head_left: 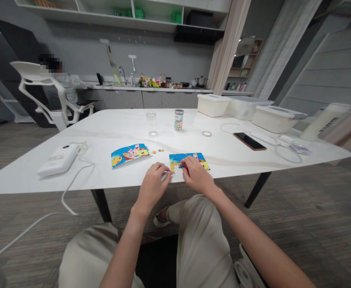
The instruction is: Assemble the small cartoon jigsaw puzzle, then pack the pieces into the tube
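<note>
A partly assembled jigsaw puzzle (pixel 175 158) with a blue and yellow cartoon picture lies near the table's front edge, with a gap along its lower side. Over its middle, my right hand (pixel 197 174) is closed in a pinch, and a small reddish puzzle piece seems to show at the fingertips. My left hand (pixel 154 182) is curled at the puzzle's lower left corner, thumb and forefinger close together; what they hold is hidden. Loose puzzle pieces (pixel 161 151) lie behind the left hand. A curved picture sheet (pixel 130 155) of the same cartoon rests to the left.
Behind stand a clear jar (pixel 151 123) and a printed canister (pixel 178 121), with a ring-shaped lid (pixel 207 133) beside them. A phone (pixel 249 141), cables and white bins (pixel 213 105) occupy the right. A white device (pixel 59 160) lies left. A person sits on a chair (pixel 61 94) beyond.
</note>
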The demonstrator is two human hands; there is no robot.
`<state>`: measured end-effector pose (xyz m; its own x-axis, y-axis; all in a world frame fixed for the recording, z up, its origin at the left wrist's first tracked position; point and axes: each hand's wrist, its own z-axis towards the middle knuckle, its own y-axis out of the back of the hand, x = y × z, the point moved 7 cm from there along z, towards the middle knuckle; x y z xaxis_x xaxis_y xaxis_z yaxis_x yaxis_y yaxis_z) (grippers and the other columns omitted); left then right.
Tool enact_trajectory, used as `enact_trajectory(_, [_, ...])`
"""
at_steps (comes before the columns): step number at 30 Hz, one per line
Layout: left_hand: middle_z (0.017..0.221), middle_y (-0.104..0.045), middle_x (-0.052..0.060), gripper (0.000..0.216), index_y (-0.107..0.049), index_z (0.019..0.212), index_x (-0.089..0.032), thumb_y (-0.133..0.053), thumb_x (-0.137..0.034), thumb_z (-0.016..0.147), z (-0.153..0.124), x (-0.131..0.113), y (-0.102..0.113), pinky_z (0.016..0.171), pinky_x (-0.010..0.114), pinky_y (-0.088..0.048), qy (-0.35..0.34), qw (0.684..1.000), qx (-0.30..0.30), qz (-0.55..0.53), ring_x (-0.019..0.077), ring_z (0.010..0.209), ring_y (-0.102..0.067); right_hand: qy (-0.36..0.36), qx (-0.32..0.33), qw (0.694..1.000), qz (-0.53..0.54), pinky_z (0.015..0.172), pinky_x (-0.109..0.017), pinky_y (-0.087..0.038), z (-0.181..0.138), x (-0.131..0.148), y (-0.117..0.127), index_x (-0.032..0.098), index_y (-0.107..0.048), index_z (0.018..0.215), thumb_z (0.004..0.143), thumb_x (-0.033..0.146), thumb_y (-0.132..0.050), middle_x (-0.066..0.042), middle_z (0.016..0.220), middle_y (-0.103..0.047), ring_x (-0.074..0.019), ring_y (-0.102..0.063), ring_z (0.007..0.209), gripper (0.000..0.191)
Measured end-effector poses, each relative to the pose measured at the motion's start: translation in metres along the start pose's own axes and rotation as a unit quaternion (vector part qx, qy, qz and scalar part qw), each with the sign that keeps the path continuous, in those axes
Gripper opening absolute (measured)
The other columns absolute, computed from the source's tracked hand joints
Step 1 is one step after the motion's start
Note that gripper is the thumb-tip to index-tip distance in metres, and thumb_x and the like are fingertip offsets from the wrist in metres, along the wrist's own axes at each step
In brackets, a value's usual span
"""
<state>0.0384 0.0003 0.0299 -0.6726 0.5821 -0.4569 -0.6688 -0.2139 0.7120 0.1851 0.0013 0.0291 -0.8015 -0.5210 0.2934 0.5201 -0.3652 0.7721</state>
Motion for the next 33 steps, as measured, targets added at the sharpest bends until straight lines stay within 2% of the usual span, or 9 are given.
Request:
enact_trajectory(4, [0.104, -0.068, 0.006, 0.013, -0.067, 0.092, -0.021, -0.054, -0.022, 0.09, -0.008, -0.006, 0.0, 0.087, 0.038, -0.046, -0.082, 0.996, 0.03, 0.007, 0.0215, 0.099, -0.061, -0.002, 0.004, 1.0, -0.003, 0.09, -0.041, -0.043, 0.0, 0.0, 0.0, 0.017, -0.055, 0.1, 0.085, 0.01, -0.041, -0.011, 0.1, -0.057, -0.0253, -0.051, 0.097, 0.022])
enact_trajectory(10, [0.102, -0.069, 0.006, 0.011, -0.068, 0.095, -0.021, -0.058, -0.021, 0.089, -0.014, -0.009, 0.001, 0.085, 0.037, -0.045, -0.105, 0.994, 0.038, 0.024, 0.0213, 0.098, -0.062, -0.004, 0.007, 1.0, -0.004, 0.09, -0.041, -0.043, 0.001, 0.0, 0.0, 0.017, -0.055, 0.099, 0.085, 0.009, -0.041, -0.011, 0.099, -0.057, -0.0253, -0.051, 0.097, 0.022])
enact_trajectory(15, [0.095, -0.067, 0.005, 0.014, -0.069, 0.097, -0.02, -0.056, -0.021, 0.091, -0.009, -0.005, 0.001, 0.084, 0.036, -0.047, -0.059, 0.998, 0.035, -0.008, 0.0204, 0.091, -0.06, -0.002, 0.01, 1.0, -0.006, 0.091, -0.042, -0.043, 0.001, 0.001, -0.001, 0.015, -0.055, 0.1, 0.085, 0.009, -0.041, -0.012, 0.1, -0.058, -0.0257, -0.051, 0.097, 0.021])
enact_trajectory(19, [0.092, -0.065, 0.006, 0.013, -0.071, 0.088, -0.02, -0.058, -0.023, 0.089, 0.001, -0.001, -0.002, 0.085, 0.035, -0.048, -0.017, 0.997, 0.074, -0.034, 0.0207, 0.091, -0.06, 0.0, 0.006, 1.0, -0.007, 0.09, -0.041, -0.043, 0.0, 0.0, -0.001, 0.016, -0.055, 0.1, 0.086, 0.009, -0.042, -0.012, 0.1, -0.058, -0.0255, -0.051, 0.097, 0.021])
enact_trajectory(26, [0.094, -0.063, 0.006, 0.016, -0.07, 0.093, -0.019, -0.057, -0.027, 0.089, 0.01, 0.004, -0.005, 0.083, 0.034, -0.049, 0.012, 0.989, 0.132, -0.068, 0.0202, 0.088, -0.061, 0.008, 0.0, 1.0, -0.001, 0.088, -0.043, -0.043, -0.001, 0.0, -0.001, 0.017, -0.055, 0.1, 0.084, 0.009, -0.043, -0.011, 0.099, -0.058, -0.0257, -0.052, 0.095, 0.021])
enact_trajectory(33, [0.089, -0.062, 0.004, 0.009, -0.062, 0.089, -0.02, -0.06, -0.028, 0.087, 0.013, 0.004, -0.007, 0.077, 0.033, -0.049, 0.021, 0.99, 0.117, -0.078, 0.0199, 0.086, -0.06, 0.007, -0.004, 1.0, 0.0, 0.088, -0.043, -0.043, 0.0, 0.0, 0.0, 0.018, -0.056, 0.099, 0.084, 0.009, -0.043, -0.01, 0.098, -0.058, -0.026, -0.052, 0.095, 0.022])
